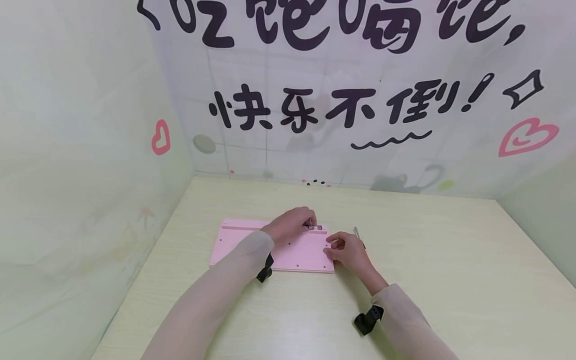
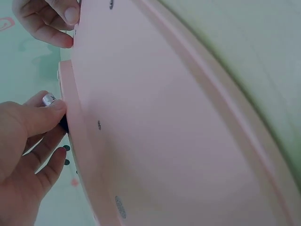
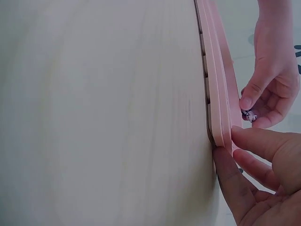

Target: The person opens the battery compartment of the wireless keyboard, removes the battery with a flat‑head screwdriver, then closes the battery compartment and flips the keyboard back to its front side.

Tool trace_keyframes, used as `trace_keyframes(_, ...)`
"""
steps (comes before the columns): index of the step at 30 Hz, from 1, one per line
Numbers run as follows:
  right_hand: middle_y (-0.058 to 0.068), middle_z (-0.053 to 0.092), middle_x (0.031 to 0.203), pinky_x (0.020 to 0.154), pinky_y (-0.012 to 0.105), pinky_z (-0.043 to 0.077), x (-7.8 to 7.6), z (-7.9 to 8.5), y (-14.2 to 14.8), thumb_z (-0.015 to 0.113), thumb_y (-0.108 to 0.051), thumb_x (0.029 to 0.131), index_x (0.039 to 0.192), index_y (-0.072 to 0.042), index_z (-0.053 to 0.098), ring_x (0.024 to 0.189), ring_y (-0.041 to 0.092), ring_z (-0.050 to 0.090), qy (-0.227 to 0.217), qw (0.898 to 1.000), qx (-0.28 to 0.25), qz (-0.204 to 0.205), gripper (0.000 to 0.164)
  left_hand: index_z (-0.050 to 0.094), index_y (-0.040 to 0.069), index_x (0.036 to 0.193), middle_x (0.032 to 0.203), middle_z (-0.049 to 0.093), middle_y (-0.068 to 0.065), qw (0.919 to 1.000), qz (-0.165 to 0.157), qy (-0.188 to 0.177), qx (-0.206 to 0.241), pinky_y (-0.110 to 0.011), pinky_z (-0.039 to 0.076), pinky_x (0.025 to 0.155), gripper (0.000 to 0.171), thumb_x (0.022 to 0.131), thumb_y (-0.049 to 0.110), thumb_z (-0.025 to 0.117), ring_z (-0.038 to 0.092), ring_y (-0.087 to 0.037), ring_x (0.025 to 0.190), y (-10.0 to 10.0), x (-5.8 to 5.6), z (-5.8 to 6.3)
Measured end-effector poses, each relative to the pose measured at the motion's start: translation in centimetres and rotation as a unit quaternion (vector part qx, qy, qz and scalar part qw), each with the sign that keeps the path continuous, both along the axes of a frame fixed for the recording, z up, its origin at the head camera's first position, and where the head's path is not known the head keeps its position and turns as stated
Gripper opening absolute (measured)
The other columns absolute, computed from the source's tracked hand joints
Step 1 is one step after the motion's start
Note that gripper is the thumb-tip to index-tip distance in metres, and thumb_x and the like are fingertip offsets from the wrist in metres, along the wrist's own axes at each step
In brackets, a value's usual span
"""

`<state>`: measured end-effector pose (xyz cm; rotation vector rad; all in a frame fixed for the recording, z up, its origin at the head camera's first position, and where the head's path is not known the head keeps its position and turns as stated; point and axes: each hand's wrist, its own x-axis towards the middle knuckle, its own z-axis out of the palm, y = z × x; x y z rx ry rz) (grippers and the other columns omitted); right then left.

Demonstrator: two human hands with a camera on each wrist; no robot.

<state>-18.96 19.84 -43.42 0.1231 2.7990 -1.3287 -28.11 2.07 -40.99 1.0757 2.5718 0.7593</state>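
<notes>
A pink keyboard (image 1: 270, 255) lies face down on the table, its raised bar and a small opening (image 1: 319, 228) at the far edge. In the right wrist view its keys (image 3: 208, 89) show along the underside. My left hand (image 1: 292, 221) reaches over it to the far right part. Between thumb and fingers it pinches a small silver and black battery (image 2: 48, 99) at the raised bar. My right hand (image 1: 353, 254) holds the keyboard's right end, thumb and fingers on either side of the corner in the right wrist view.
A thin metal shaft (image 1: 356, 232) sticks out behind my right hand, partly hidden, with a bit of orange beside the wrist. The pale wood table (image 1: 432, 270) meets a printed cloth backdrop (image 1: 279, 160) at the back and cloth walls at both sides.
</notes>
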Motion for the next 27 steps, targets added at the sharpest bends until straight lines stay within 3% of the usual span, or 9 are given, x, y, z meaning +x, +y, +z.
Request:
trace_keyframes(13,0.007,0.057,0.079,0.054,0.025,0.048,-0.1,0.3,-0.2,0.072,-0.008,0.078,0.101,-0.001,0.064,0.064,0.016,0.051,-0.013,1.0,-0.002,-0.008,0.025,0.058,0.008,0.108,0.098,0.054,0.001,0.999,-0.002,-0.001,0.044,-0.023,0.043,0.082,0.018,0.091,0.006,0.055,0.051,-0.01,0.091,0.3,-0.1,0.1)
trace_keyframes(27,0.007,0.057,0.078,0.054,0.024,0.047,-0.1,0.3,-0.3,0.073,-0.008,0.077,0.1,-0.002,0.064,0.064,0.017,0.052,-0.022,1.0,0.004,-0.015,0.025,0.059,0.007,0.113,0.101,0.056,-0.001,0.999,0.003,0.003,0.044,-0.024,0.043,0.086,0.023,0.091,0.003,0.053,0.052,-0.011,0.095,-0.7,0.1,1.3)
